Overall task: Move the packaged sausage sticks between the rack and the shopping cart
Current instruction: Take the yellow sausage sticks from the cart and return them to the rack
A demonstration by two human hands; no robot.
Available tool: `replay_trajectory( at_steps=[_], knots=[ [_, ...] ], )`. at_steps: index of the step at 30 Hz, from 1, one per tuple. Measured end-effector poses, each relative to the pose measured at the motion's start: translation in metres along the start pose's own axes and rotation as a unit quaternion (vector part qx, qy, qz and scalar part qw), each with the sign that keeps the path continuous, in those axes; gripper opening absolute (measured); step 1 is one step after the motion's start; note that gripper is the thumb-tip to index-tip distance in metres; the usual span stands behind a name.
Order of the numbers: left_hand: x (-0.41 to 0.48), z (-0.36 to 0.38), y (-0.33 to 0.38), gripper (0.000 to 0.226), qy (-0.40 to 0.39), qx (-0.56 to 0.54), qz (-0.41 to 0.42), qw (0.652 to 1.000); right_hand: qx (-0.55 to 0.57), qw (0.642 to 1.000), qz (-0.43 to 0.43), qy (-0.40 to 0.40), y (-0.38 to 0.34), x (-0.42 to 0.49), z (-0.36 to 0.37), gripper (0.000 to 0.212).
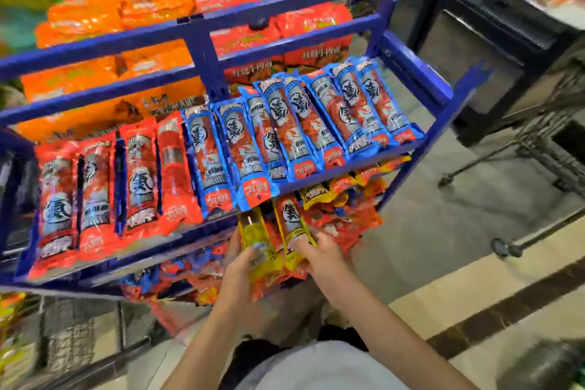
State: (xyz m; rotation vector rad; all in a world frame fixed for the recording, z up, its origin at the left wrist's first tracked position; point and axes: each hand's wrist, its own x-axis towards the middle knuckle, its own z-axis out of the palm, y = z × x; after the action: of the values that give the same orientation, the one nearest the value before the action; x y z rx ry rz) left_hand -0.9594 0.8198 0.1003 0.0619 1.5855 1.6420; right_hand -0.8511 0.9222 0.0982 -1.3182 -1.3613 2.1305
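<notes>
A blue metal rack holds a sloping row of sausage stick packs, red ones at left and blue ones at right. Below that shelf, a lower tier holds a jumble of red, yellow and blue packs. My left hand grips a yellow sausage stick pack at the lower tier's front. My right hand holds a second yellow-edged pack beside it. A wire shopping cart stands at the right, partly out of frame.
Orange and red noodle packs are stacked behind the rack. A dark cabinet stands at the right behind the cart. A wire basket sits low at the left. Tiled floor lies between rack and cart.
</notes>
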Motion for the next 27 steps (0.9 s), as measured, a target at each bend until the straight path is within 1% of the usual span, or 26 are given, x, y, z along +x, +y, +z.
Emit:
replay_trajectory(
  at_steps=[2, 3, 5, 7, 9, 10, 12, 14, 15, 17, 19, 21, 23, 27],
  knots=[
    [0.005, 0.010, -0.001, 0.051, 0.011, -0.039, -0.014, 0.999, 0.081, 0.995, 0.035, -0.037, -0.007, 0.003, -0.006, 0.020],
    [0.007, 0.012, -0.001, 0.049, 0.020, -0.050, -0.017, 0.998, 0.100, 0.993, 0.040, -0.053, -0.011, 0.005, -0.009, 0.022],
    [0.008, 0.015, 0.001, 0.045, 0.029, -0.054, -0.011, 0.998, 0.106, 0.990, 0.042, -0.077, -0.014, 0.010, -0.014, 0.017],
    [0.008, 0.014, 0.001, 0.044, 0.034, -0.037, -0.005, 0.999, 0.108, 0.990, 0.057, -0.065, -0.017, 0.019, -0.014, 0.015],
    [0.008, 0.012, 0.001, 0.040, 0.058, 0.004, -0.001, 0.998, 0.107, 0.990, 0.083, -0.050, -0.016, 0.026, -0.011, 0.024],
    [0.008, 0.012, 0.002, 0.039, 0.075, 0.034, 0.000, 0.997, 0.109, 0.989, 0.090, -0.047, -0.015, 0.029, -0.009, 0.025],
    [0.010, 0.013, 0.001, 0.048, 0.109, 0.094, 0.001, 0.990, 0.120, 0.987, 0.100, -0.040, -0.013, 0.033, -0.006, 0.020],
    [0.013, 0.016, 0.004, 0.057, 0.140, 0.096, 0.004, 0.985, 0.130, 0.984, 0.118, -0.026, -0.012, 0.036, -0.006, 0.017],
    [0.016, 0.019, 0.006, 0.055, 0.157, 0.095, 0.001, 0.983, 0.132, 0.983, 0.124, -0.024, -0.012, 0.037, -0.006, 0.018],
    [0.024, 0.022, 0.010, 0.044, 0.182, 0.121, -0.001, 0.976, 0.120, 0.984, 0.132, -0.025, -0.013, 0.039, -0.007, 0.022],
    [0.030, 0.026, 0.014, 0.034, 0.193, 0.138, -0.004, 0.971, 0.110, 0.984, 0.134, -0.032, -0.015, 0.041, -0.009, 0.017],
    [0.032, 0.026, 0.014, 0.028, 0.173, 0.102, -0.011, 0.980, 0.103, 0.985, 0.138, -0.032, -0.016, 0.044, -0.010, 0.012],
    [0.030, 0.025, 0.014, 0.029, 0.143, 0.064, -0.029, 0.987, 0.097, 0.985, 0.143, -0.028, -0.015, 0.047, -0.009, 0.012],
    [0.031, 0.016, 0.014, 0.035, 0.104, 0.075, -0.031, 0.991, 0.084, 0.985, 0.150, -0.031, -0.015, 0.050, -0.003, 0.015]
  ],
)
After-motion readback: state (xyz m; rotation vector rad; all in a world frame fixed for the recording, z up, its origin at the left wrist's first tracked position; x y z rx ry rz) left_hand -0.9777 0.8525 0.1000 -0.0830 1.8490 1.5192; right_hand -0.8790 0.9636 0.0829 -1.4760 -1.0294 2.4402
